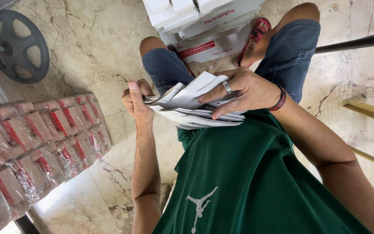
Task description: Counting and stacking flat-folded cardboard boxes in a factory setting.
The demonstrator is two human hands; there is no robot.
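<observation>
I hold a stack of flat white cardboard sheets (182,102) in front of my lap, above my denim shorts. My left hand (135,99) grips the stack's left edge, thumb up along the side. My right hand (243,90), with a silver ring and a dark red wristband, lies on top of the stack, its fingers spread over the upper sheets and lifting the top one slightly. My green shirt fills the lower part of the view.
A pile of white flat boxes with red print (204,26) sits on the marble floor between my sandalled feet. A shrink-wrapped bundle of red-and-white boxes (31,143) lies at the left. A dark weight plate (18,45) is top left, brass rails (369,112) at right.
</observation>
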